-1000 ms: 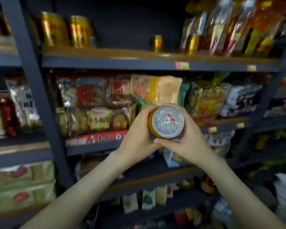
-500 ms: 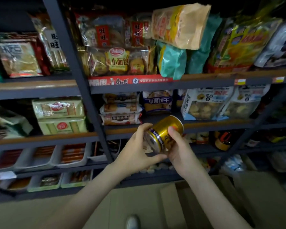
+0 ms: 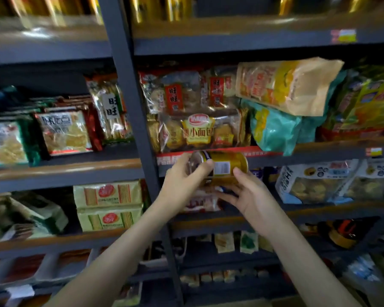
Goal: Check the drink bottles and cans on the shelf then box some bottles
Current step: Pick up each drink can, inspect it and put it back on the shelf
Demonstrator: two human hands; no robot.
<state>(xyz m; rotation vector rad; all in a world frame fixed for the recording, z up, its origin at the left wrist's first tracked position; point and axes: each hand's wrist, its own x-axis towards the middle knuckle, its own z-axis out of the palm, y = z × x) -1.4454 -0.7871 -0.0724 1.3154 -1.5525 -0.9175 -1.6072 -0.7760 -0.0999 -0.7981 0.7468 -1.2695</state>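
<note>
A gold drink can (image 3: 227, 166) lies on its side in front of the shelf, its silver end turned left and a white label patch facing me. My left hand (image 3: 182, 185) grips the can's left end, thumb over the rim. From below and to the right, my right hand (image 3: 245, 194) holds the can's body with its fingers curled under it and its thumb on top. More gold cans (image 3: 151, 7) stand blurred on the top shelf.
A dark metal upright (image 3: 131, 107) of the shelf unit runs just left of my hands. Snack bags (image 3: 195, 129) fill the shelf board (image 3: 319, 149) behind the can. Biscuit packs (image 3: 108, 206) sit lower left, trays (image 3: 42, 269) near the floor.
The can has been turned from end-on to lying sideways with its label towards me. The view dropped to the low shelves, then rose back up.
</note>
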